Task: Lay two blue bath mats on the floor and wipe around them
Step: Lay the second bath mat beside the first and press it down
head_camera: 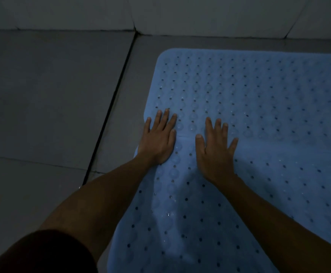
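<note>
Where mats (259, 107) meet, both hands (188, 142) press flat, fingers straight.

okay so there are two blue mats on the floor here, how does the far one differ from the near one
The far mat lies up by the wall, while the near mat runs toward the person and out of frame. The far mat shows a whole rounded corner; the near mat's edges are mostly cut off. Both flat hands, left hand and right hand, straddle their seam. Both are light blue with rows of small holes.
</note>
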